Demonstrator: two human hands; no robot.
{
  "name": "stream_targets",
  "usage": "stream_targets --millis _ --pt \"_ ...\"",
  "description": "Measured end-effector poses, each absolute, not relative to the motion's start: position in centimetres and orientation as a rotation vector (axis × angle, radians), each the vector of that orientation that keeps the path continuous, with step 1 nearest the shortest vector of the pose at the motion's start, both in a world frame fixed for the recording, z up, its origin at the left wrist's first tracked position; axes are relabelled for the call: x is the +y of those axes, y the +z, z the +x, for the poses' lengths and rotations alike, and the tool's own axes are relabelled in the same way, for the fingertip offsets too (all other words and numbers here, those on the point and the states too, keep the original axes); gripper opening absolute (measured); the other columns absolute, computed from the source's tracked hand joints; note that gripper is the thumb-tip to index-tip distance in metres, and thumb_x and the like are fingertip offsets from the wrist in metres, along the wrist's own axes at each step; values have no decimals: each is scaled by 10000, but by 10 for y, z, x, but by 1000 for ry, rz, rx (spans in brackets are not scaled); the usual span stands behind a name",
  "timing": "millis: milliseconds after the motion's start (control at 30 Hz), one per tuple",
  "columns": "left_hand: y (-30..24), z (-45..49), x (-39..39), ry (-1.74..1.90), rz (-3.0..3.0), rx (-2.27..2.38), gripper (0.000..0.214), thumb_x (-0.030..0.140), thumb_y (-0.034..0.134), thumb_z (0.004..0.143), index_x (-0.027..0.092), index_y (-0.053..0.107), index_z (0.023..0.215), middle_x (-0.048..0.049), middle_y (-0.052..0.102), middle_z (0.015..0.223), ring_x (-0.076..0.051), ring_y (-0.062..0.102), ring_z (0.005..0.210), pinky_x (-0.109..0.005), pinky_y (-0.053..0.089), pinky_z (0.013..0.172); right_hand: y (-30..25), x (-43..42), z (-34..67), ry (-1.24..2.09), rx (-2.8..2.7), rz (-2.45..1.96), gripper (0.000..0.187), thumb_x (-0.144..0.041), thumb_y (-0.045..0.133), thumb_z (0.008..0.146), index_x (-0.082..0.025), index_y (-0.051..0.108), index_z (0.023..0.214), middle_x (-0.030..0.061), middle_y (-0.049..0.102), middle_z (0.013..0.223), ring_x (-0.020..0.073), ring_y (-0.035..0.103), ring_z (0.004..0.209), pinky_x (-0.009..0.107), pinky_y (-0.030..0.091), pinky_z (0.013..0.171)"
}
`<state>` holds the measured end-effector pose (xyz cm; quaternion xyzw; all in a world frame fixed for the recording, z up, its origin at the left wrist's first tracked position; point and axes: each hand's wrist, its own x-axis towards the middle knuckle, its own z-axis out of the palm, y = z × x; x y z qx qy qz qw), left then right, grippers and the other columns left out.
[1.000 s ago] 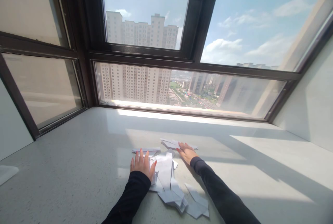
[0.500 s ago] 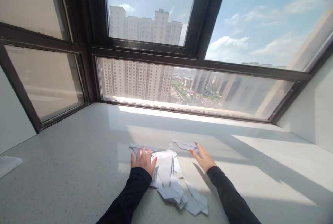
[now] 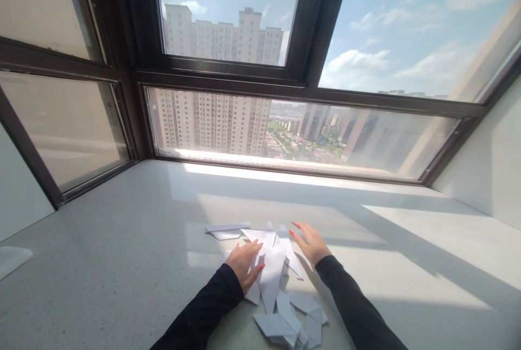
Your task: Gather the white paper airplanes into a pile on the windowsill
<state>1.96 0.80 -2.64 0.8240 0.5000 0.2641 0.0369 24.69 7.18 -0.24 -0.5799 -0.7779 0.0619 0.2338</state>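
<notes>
Several folded white paper pieces lie in a loose pile on the pale stone sill. My left hand rests over the pile's left side, fingers apart, touching the paper. To the pile's upper right is my right hand, its fingers spread beside a long folded piece; whether it touches the paper I cannot tell. One flat folded strip lies apart at the upper left. Nearer to me, more folded pieces overlap one another.
The speckled sill runs up to a dark window frame, with tall buildings outside. A white object sits at the far left edge. A white wall bounds the right side.
Both hands have moved inward, toward each other. The folded strip by my right hand has shifted left into the pile, and the pieces nearest me have slid closer.
</notes>
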Motion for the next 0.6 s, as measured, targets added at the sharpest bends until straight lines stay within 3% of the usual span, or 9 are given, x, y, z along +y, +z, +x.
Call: stream_targets --millis 133,300,433,500,600 --pt "-19 9 15 935 2528 1625 420 270 346 754 190 479 1143 -63 490 1209 -207 384 1150 -363 309 954 -8 56 237 212 -2181 -1534 374 -343 416 740 -155 572 1023 125 596 1024 271 507 988 408 382 859" --pt "-13 -11 24 936 2248 2181 375 234 372 761 177 510 1105 -83 499 1197 -237 384 1149 -422 272 961 5 29 233 549 -2320 -1234 482 -442 324 807 -151 467 1163 122 513 1168 247 449 1084 394 351 912" --pt "-15 -10 24 831 2106 2387 367 275 383 783 177 504 1115 -100 477 1219 -248 373 1156 -476 198 979 3 17 232 583 -2392 -1158 935 -626 539 576 -116 245 1303 169 302 1326 324 260 1205 474 249 960" --pt "-17 -5 22 774 2129 2364 383 324 387 785 175 506 1117 -110 467 1227 -264 354 1166 -523 142 978 -4 13 225 559 -2457 -1174 1112 -652 613 438 -117 196 1320 185 272 1335 360 227 1209 515 219 957" --pt "-20 3 19 743 2204 2270 400 381 381 785 186 518 1105 -110 481 1214 -280 338 1173 -568 74 970 -11 11 208 418 -2482 -1324 1097 -644 631 415 -109 261 1298 204 338 1295 387 265 1182 548 201 945"
